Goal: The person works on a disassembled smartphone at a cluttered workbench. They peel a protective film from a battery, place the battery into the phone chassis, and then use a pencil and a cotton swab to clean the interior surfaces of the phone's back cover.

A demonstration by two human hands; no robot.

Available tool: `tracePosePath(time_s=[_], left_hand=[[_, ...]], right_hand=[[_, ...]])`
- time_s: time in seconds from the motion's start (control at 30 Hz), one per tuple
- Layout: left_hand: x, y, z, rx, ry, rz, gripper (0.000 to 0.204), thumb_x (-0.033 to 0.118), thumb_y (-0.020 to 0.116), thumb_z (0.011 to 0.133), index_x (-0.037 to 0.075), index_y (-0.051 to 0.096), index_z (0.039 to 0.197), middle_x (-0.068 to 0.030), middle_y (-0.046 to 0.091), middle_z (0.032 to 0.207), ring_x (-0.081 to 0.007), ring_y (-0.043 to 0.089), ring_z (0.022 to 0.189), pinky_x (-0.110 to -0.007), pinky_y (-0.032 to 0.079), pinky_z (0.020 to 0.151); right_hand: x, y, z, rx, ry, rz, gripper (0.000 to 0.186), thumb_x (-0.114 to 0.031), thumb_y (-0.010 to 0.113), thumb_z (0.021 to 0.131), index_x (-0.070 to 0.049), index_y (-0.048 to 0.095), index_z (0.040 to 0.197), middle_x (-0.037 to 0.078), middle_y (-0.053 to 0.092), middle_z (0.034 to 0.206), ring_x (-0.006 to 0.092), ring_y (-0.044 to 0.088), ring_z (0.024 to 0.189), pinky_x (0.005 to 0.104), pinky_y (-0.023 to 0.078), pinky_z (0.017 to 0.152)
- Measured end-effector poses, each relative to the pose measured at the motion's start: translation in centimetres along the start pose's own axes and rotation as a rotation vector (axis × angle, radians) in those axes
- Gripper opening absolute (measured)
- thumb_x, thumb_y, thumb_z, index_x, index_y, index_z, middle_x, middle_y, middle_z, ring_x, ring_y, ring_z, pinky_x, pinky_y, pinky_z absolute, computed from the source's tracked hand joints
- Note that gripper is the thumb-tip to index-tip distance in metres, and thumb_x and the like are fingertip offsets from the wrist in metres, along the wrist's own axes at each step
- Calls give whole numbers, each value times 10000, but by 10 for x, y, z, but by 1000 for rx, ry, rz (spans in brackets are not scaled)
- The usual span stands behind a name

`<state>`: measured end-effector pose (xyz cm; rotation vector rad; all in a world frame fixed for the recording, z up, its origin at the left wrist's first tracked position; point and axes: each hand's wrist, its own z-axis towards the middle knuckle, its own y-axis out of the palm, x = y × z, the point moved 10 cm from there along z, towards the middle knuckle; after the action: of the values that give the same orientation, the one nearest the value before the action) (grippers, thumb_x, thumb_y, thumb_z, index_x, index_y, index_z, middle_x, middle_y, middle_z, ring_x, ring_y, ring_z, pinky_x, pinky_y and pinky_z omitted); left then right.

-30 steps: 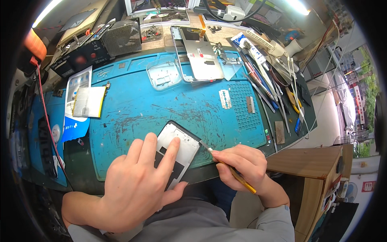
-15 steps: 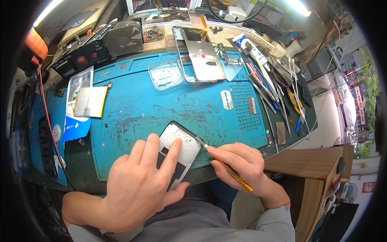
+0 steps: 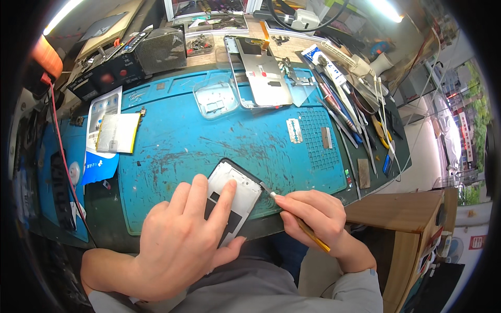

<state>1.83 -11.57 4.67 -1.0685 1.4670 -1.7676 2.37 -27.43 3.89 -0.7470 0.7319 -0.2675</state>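
Observation:
A phone frame, pale metal with a black rim and black patches, lies tilted at the mat's near edge. Its lower left part is hidden under my left hand, which holds it down with the index finger on the metal and the thumb along the lower right side. My right hand pinches a slim gold-handled tool like a pen. Its thin, dark, flat tip meets the frame's right corner; I cannot tell whether it is a blade or a scraper.
The blue work mat carries a razor blade, a clear plastic tray and a phone part with an orange ribbon cable. A flat battery lies left. Several tweezers and pliers lie right.
My right hand and the tool have slid slightly right and toward me along the frame's corner. The frame and my left hand have shifted only a little.

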Motion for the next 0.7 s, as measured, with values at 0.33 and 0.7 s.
tracePosePath(time_s=[0.33,0.7], left_hand=[[-2,6,-2,-66,-36,-30,838,393,889,654,79,627,1386,-201,549,1212,-294,590,938,-370,534,698],[-4,5,-2,-54,-28,-48,828,388,887,658,77,632,1383,-195,549,1197,-292,589,924,-368,530,699]], right_hand=[[-6,3,15,-35,-37,-69,343,-7,826,776,-24,746,1109,69,729,934,220,659,710,327,480,610],[-4,10,26,-42,-28,-22,327,-6,813,801,6,733,1117,94,717,953,245,668,771,356,521,661]])
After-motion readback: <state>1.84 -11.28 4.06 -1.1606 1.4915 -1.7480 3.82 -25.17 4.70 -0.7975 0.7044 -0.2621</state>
